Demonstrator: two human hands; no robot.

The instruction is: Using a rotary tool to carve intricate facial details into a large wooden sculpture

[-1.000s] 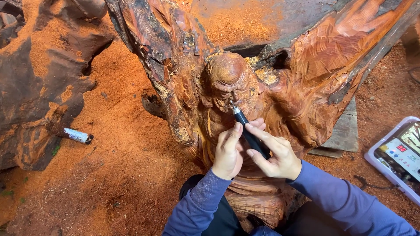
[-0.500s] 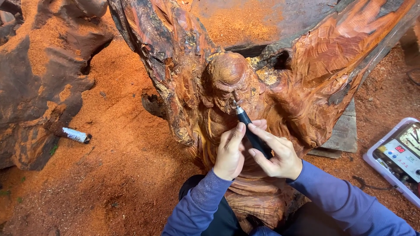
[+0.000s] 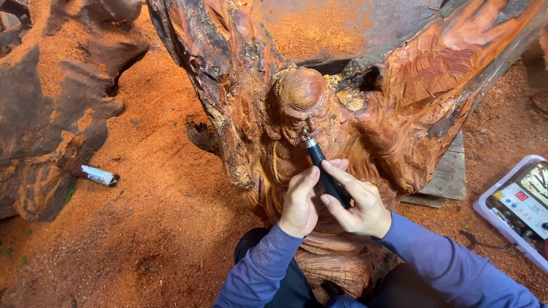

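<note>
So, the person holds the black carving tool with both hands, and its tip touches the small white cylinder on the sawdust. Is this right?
Not quite. In the head view both hands, left hand and right hand, hold the black carving tool, but its tip touches the carved wooden face. The white cylinder lies apart.

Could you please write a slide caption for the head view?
Both hands, left and right, steady a black rotary tool against a carved wooden figure.

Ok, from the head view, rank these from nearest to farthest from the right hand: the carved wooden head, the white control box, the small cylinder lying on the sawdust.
1. Carved wooden head: just above the right hand, at the black rotary tool tip.
2. White control box: off to the right, on the sawdust.
3. Small cylinder: far left, beside the dark wood block.
</note>
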